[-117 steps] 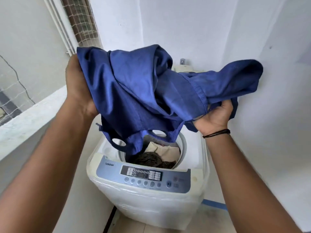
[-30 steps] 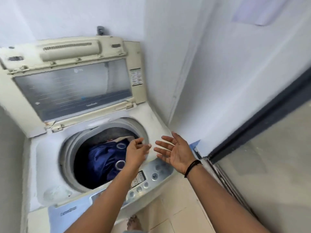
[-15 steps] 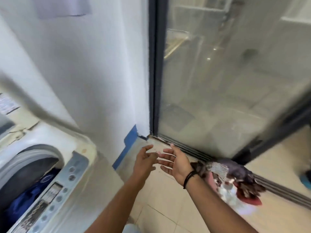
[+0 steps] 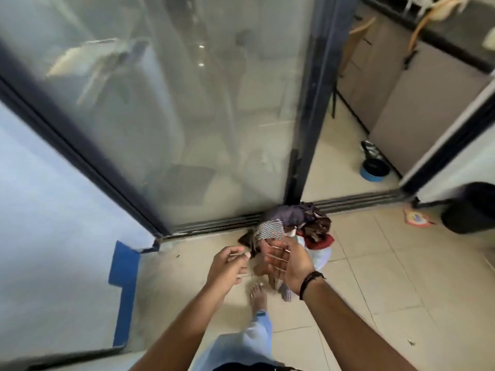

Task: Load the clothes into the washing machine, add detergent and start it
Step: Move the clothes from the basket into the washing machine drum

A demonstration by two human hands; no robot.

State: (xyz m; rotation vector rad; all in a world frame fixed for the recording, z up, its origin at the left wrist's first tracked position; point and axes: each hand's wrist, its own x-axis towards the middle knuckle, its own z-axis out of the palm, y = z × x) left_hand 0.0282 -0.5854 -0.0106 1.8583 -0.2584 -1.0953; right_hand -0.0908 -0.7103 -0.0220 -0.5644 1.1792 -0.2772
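The right hand [image 4: 288, 265], with a thin black band at its wrist, is held out palm turned inward, fingers straight and spread, holding nothing. The left hand [image 4: 227, 269] reaches forward just beside it, its fingers loosely bent and likewise holding nothing; the two hands are near each other but apart. Directly beyond the right hand's fingertips lies the mixed heap of crumpled clothes [image 4: 292, 223]: a dark purple-grey garment on top, a small-checked grey and white piece at its left, dark brown and maroon fabric at the right with a red edge, and a pale white-blue piece underneath. Part of the heap is hidden behind the right hand, and whether the fingertips touch the checked piece cannot be told. A strip of checked cloth shows below the right palm, near a bare foot [image 4: 258, 295] on the floor. The heap rests on the beige tiled floor [image 4: 375, 277], against the dark metal track of the frosted glass sliding door [image 4: 174, 116]. Further right on the tiles lie a small orange and white packet [image 4: 415, 218] and a black round bin [image 4: 471, 210], well apart from the clothes.
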